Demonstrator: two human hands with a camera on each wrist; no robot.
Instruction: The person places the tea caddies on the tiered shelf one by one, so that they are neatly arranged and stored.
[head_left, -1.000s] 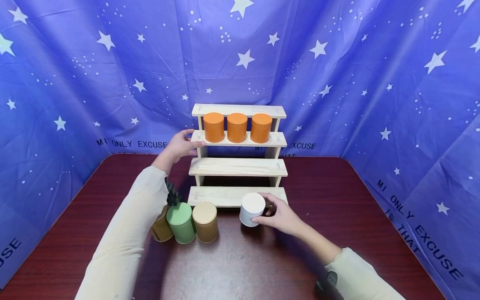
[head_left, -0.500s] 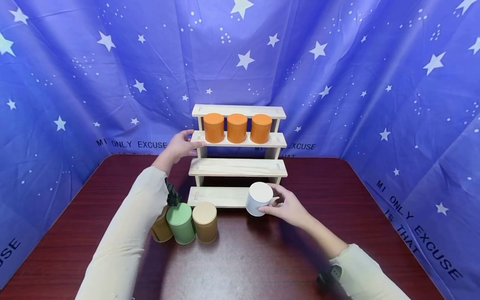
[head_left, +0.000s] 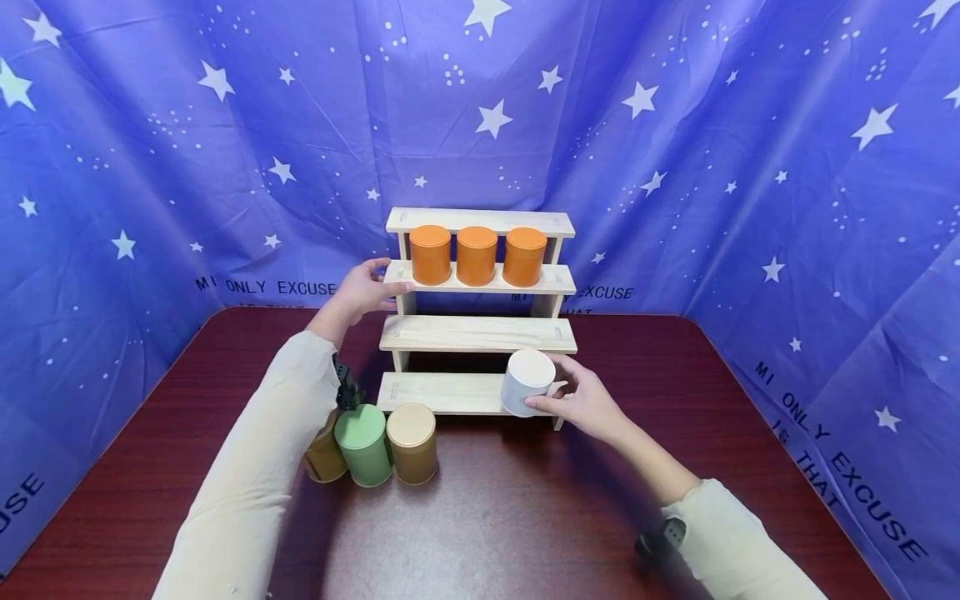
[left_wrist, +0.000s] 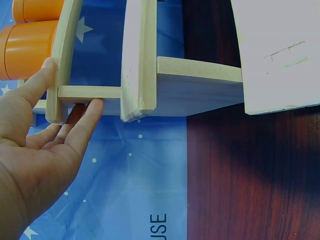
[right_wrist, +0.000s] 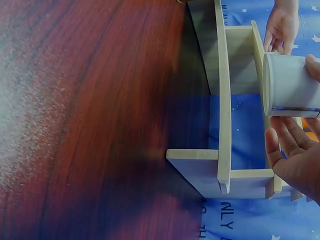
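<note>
In the head view, a pale wooden four-tier stepped shelf (head_left: 465, 333) stands at the back of the table. My left hand (head_left: 366, 292) grips the left end of its second tier from the top, thumb on the board and fingers below, against the side support (left_wrist: 90, 92) in the left wrist view. Held in my right hand (head_left: 588, 404) is a white lidded tin (head_left: 525, 387), raised in front of the bottom tier's right end. The right wrist view shows the tin (right_wrist: 290, 85) between thumb and fingers. Three orange tins (head_left: 476, 257) stand in a row on the second tier from the top.
Left of the middle, a green tin (head_left: 365, 446) stands on the dark red table (head_left: 480, 533) between a gold-brown tin (head_left: 412, 446) and another brown tin (head_left: 325, 457) partly behind my left sleeve. A blue starry curtain (head_left: 225, 167) hangs behind and at both sides.
My right hand has lifted the white tin off the table and carried it up and to the right, toward the bottom tier. The left hand stays on the shelf.
</note>
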